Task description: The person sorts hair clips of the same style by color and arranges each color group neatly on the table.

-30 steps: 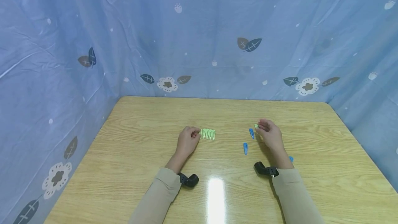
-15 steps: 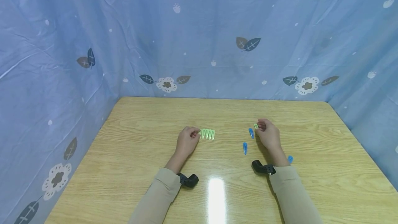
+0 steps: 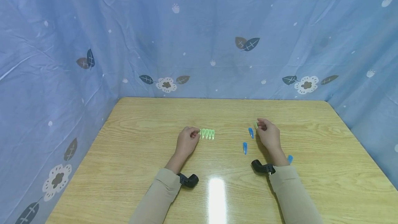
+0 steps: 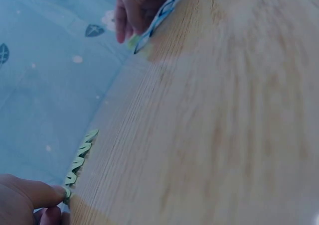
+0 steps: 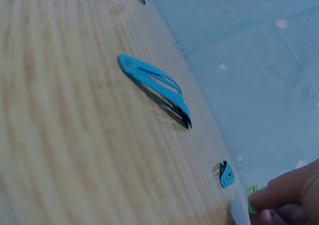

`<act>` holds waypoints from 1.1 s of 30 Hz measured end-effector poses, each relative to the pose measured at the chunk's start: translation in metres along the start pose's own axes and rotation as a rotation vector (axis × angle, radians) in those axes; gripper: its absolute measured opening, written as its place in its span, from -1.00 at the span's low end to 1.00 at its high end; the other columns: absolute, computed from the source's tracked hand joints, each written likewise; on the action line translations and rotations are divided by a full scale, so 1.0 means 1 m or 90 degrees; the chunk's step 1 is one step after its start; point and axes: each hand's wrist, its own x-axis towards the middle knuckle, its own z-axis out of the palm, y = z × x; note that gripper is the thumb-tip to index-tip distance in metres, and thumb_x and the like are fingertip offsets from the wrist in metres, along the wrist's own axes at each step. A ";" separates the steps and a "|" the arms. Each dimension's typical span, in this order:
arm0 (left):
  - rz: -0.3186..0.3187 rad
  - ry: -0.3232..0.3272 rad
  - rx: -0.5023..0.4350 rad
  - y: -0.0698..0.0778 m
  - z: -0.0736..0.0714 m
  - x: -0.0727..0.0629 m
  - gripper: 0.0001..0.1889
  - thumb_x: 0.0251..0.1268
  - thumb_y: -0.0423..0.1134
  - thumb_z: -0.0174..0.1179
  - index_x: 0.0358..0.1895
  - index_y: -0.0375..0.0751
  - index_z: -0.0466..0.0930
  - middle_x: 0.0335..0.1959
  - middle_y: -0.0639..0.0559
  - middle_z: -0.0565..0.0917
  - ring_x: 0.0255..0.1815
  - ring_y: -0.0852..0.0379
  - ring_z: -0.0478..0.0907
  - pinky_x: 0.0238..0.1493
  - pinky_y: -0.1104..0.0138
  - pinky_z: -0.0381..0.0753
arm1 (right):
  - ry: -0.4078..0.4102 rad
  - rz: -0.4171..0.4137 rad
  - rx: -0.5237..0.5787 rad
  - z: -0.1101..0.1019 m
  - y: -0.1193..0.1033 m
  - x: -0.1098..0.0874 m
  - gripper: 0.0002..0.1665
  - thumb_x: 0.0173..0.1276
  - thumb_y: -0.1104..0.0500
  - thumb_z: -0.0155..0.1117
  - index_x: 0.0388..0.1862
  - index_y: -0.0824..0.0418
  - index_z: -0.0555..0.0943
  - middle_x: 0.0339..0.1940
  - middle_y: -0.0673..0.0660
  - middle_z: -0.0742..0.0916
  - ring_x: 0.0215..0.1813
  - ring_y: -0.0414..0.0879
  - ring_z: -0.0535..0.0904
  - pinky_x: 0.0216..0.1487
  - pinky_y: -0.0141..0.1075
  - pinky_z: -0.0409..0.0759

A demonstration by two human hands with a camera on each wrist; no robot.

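Observation:
Several light green snap hair clips [image 3: 207,134] lie side by side in a row left of the table's middle. My left hand [image 3: 188,141] is at the row's left end, its thumb and finger pinching the end green clip [image 4: 67,195]. Farther right, my right hand [image 3: 269,137] pinches another green hair clip [image 5: 253,192] between thumb and fingertips, partly hidden by them. Just left of that hand is a blue hair clip [image 3: 250,133]. A second blue clip [image 3: 245,148] lies nearer the front, and a third blue clip [image 3: 290,159] shows beside the right wrist.
The wooden table [image 3: 140,117] ends at a patterned blue curtain [image 3: 199,44] behind and at the sides. A black wrist camera [image 3: 189,180] is strapped to the left wrist, another black camera [image 3: 262,167] to the right. Light glares on the table's front middle.
The right fingers have closed in on the green clip at the right, which now shows narrower between them. The right arm has moved slightly left; the left hand stays at the row.

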 end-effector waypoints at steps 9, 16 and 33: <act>0.004 0.001 0.002 0.000 -0.001 0.000 -0.83 0.20 -0.40 0.23 -0.16 -0.30 0.70 -0.42 0.04 0.52 -0.39 0.19 0.46 -0.36 0.42 0.53 | -0.042 0.073 0.135 -0.006 -0.004 -0.001 -0.52 0.37 0.36 0.11 0.28 0.30 0.48 0.05 0.33 0.61 0.02 0.02 0.52 -0.26 -0.55 0.50; 0.003 -0.002 0.010 -0.002 0.001 0.001 -0.83 0.20 -0.40 0.22 -0.15 -0.30 0.70 -0.41 0.04 0.52 -0.39 0.19 0.45 -0.35 0.42 0.52 | -0.117 0.111 0.238 -0.013 -0.012 -0.003 -0.52 0.41 0.30 0.10 0.31 0.29 0.45 0.18 0.28 0.51 0.05 -0.17 0.41 -0.14 -0.52 0.46; 0.003 -0.004 -0.001 -0.001 -0.001 0.002 -0.83 0.20 -0.42 0.22 -0.16 -0.32 0.70 -0.41 0.02 0.53 -0.39 0.18 0.46 -0.36 0.43 0.51 | -0.203 0.083 0.300 0.008 -0.040 -0.013 -0.50 0.38 0.32 0.11 0.30 0.34 0.42 0.06 0.23 0.52 0.04 -0.13 0.48 -0.08 -0.49 0.49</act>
